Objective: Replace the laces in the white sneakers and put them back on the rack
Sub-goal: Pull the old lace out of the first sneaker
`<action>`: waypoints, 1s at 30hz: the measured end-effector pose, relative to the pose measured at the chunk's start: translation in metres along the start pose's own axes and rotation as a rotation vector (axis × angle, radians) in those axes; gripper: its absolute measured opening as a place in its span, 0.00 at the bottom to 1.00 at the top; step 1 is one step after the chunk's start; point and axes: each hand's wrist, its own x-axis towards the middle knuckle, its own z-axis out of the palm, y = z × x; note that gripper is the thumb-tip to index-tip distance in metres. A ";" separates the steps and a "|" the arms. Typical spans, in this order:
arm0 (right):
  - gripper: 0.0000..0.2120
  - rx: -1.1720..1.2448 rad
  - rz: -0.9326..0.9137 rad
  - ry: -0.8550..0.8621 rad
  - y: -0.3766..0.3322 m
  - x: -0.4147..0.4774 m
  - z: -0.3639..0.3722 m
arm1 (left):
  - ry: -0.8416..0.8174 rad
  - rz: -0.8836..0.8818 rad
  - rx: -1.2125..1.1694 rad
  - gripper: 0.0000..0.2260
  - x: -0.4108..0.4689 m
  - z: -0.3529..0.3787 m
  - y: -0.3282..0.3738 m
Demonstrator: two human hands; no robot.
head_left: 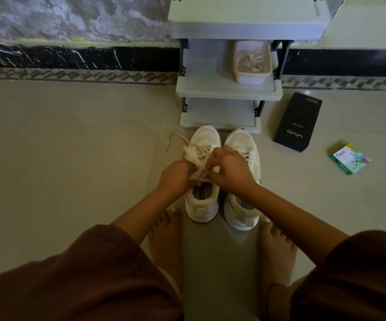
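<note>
Centre frame: I am pinching the flat white lace [200, 152] at the top eyelets of the frame-left white mesh sneaker [206, 137]. My left hand [178, 176] and right hand [230, 170] are both curling tight on it, presumably for tension. The second white sneaker [240, 141] is standing just beside, and the grey plastic rack [229, 93] is directly above.

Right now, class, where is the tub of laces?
In the head view, the tub sits on the middle shelf of the rack, toward its right side, beyond the sneakers.
</note>
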 end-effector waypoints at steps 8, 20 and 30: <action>0.08 0.553 0.230 0.066 0.002 0.005 -0.011 | 0.052 0.037 -0.021 0.19 -0.004 0.000 -0.002; 0.23 0.048 0.192 -0.057 0.014 -0.012 0.021 | 0.013 0.071 0.095 0.24 0.002 -0.006 0.004; 0.15 -0.399 -0.203 -0.106 0.003 -0.009 0.025 | -0.094 0.093 -0.024 0.20 0.001 -0.019 0.003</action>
